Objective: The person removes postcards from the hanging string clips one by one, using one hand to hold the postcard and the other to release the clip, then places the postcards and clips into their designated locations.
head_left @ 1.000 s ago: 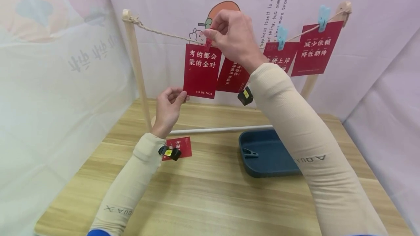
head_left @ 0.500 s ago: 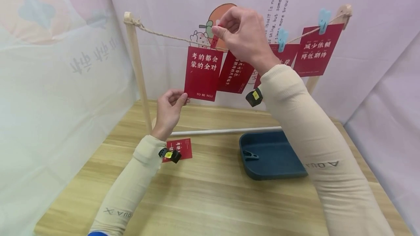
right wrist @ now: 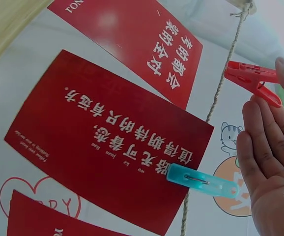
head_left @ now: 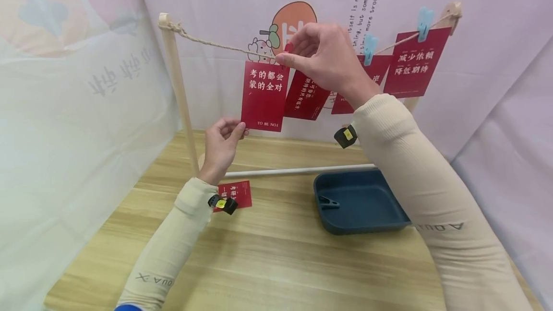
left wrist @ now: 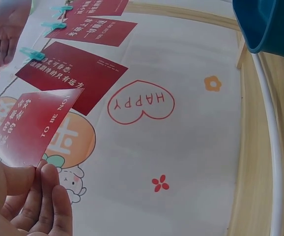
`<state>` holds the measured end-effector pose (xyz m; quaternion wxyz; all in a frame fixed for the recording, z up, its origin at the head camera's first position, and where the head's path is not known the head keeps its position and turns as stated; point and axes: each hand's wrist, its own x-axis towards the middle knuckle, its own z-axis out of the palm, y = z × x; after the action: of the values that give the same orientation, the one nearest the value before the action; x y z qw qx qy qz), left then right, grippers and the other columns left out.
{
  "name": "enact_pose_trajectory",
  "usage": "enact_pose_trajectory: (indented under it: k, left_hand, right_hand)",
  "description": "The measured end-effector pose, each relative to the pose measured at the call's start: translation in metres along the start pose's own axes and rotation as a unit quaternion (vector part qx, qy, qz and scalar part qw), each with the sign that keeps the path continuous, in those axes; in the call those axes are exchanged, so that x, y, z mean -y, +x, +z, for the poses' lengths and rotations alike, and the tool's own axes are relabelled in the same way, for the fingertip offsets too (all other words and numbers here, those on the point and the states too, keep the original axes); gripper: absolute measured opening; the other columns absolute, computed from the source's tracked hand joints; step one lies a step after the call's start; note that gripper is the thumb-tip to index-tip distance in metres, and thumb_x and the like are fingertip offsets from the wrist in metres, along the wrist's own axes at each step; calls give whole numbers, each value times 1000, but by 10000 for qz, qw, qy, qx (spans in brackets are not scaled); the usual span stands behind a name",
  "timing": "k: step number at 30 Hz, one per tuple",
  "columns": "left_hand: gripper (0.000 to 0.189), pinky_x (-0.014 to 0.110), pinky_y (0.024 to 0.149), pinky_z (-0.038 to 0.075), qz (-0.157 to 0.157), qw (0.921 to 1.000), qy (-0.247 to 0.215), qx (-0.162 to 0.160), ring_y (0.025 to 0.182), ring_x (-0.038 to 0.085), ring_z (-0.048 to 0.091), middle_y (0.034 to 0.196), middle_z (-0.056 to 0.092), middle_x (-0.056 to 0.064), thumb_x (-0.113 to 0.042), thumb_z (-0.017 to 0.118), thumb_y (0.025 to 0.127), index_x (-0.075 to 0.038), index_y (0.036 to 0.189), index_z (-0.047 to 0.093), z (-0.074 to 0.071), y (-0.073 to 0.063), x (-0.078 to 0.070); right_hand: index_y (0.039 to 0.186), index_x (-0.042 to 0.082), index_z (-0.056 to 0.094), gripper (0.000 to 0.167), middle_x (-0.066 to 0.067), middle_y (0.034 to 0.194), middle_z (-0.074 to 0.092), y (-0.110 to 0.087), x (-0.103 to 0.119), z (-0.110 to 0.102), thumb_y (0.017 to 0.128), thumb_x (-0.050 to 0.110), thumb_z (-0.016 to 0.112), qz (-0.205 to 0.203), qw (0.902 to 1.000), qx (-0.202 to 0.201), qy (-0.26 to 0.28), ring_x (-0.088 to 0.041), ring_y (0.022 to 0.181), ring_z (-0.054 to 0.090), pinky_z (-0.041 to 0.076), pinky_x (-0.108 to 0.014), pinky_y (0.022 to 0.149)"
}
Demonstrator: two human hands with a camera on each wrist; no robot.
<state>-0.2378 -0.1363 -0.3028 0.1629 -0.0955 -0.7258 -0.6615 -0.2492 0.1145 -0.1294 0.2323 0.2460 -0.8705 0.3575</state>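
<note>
Left hand (head_left: pixel 222 145): grip closed to a pinch, thumb and fingers on the lower-left corner of the printed card (head_left: pixel 263 102). The card is upright just below the rope (head_left: pixel 211 43). Right hand (head_left: pixel 326 59), at 2 o'clock of the card: thumb and fingers pinch the red clip (right wrist: pixel 250 73), no wider than the handles. Clip's front end meets the rope; right wrist view shows a gap between it and the card. Can't tell if it bites the rope.

At 3 o'clock, the neighbouring card (right wrist: pixel 107 142) hangs under a teal clip (right wrist: pixel 203 182); more clipped cards beyond. Between 6 and 7 o'clock, a loose card (head_left: pixel 242 196) lies on the bench (head_left: pixel 281 263), partly hidden by the left wrist. Between 4 and 5 o'clock, blue tray (head_left: pixel 367 210), dark clip (head_left: pixel 328 202) inside at 9 o'clock.
</note>
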Motion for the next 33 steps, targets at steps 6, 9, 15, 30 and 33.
enact_pose_trajectory:
  k: [6,9,15,30,33]
  left_hand:
    - [26,26,94,61,-53,10000,54,-7,102,25,75,114,74,26,-15,66,105,5,121,65,1,-2,2]
    - [26,26,94,61,-115,9999,82,-20,100,22,75,114,74,25,-16,66,105,4,122,66,0,-3,3]
    - [26,26,94,61,-253,9996,101,-53,97,17,73,114,74,24,-17,66,106,3,122,66,-1,-3,5]
    - [26,24,93,61,-320,9992,213,-95,99,20,74,118,72,29,-17,65,106,3,122,66,-4,-5,11]
    - [26,23,93,60,-368,9990,246,-80,100,22,74,116,73,26,-18,65,106,3,122,66,-5,-5,13]
  right_hand:
    - [119,11,76,44,-4,115,79,-10,-5,-2,92,45,81,-88,9998,199,-46,-14,99,73,60,-29,99]
    - [118,11,76,41,-5,114,79,-14,-9,-2,92,42,82,-182,9992,322,-147,-15,99,73,60,-29,96]
    - [117,11,75,41,-5,113,78,-22,-15,-3,92,42,82,-87,9985,487,-234,-15,98,72,61,-31,95]
    - [113,11,76,38,-6,109,79,-42,-35,-6,91,41,84,57,9967,710,-384,-19,94,74,61,-27,84]
    - [113,12,76,37,-6,107,78,-46,-39,-6,90,40,84,120,9958,801,-437,-18,93,73,59,-24,77]
